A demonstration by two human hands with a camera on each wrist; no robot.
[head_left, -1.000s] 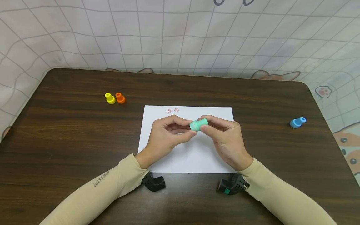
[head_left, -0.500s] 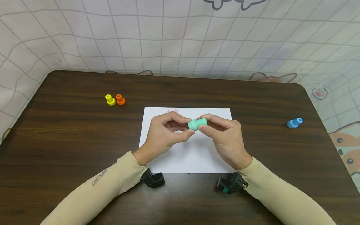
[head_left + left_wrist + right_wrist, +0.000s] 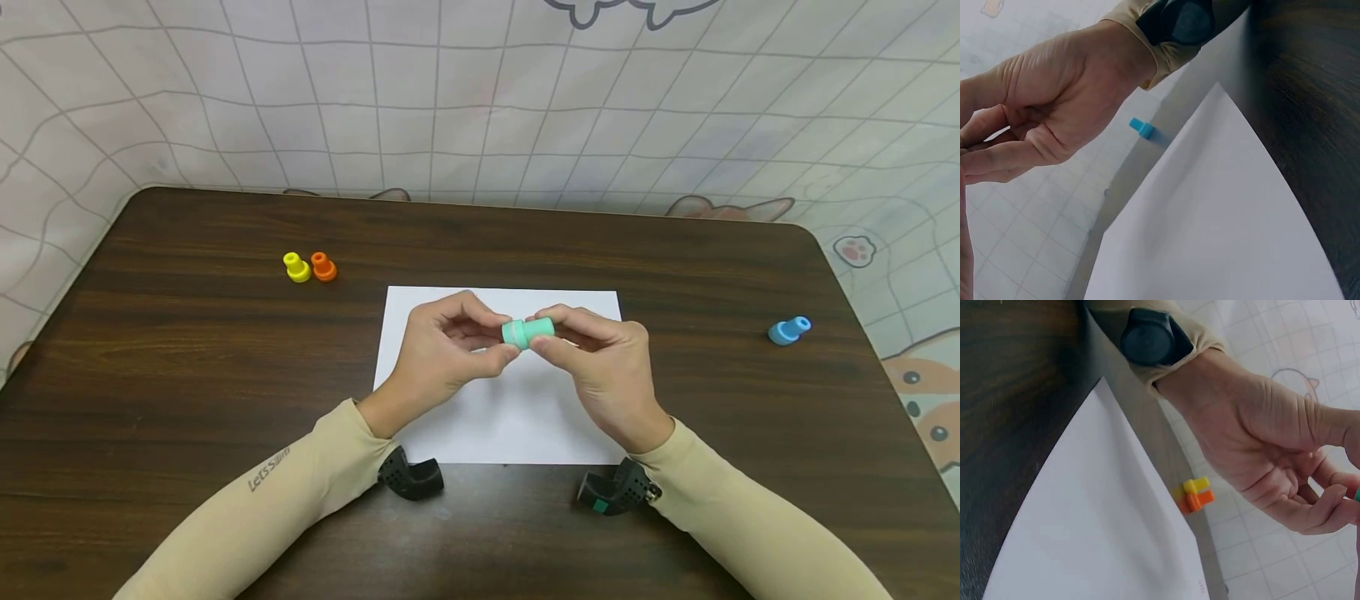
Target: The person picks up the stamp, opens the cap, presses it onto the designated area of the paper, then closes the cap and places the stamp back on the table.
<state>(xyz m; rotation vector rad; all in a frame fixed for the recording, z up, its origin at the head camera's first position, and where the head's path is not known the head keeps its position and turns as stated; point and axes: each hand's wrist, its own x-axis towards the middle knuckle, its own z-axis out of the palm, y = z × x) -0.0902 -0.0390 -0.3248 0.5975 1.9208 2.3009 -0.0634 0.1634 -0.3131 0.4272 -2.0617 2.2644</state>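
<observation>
"Start at the left of the table."

"A yellow piece and an orange piece sit side by side, well apart from the hands."

"And the first grip?"

"The left hand, thumb and finger clamped on the wide end of a mint-green piece, held above a white sheet of paper."

"Which way does the piece lie?"

"Its long axis runs nearly crosswise, from hand to hand, wide end leftward, narrow end rightward. It slants slightly at the right; whether up or away from the person, I can't tell from here."

"Who has the narrow end?"

"The right hand, also clamped, pinching it between thumb and finger. Neither hand is nearer; both touch the piece, in line with its length."

"Far right?"

"A blue piece on the table, beyond the paper, well apart from the right hand."
</observation>
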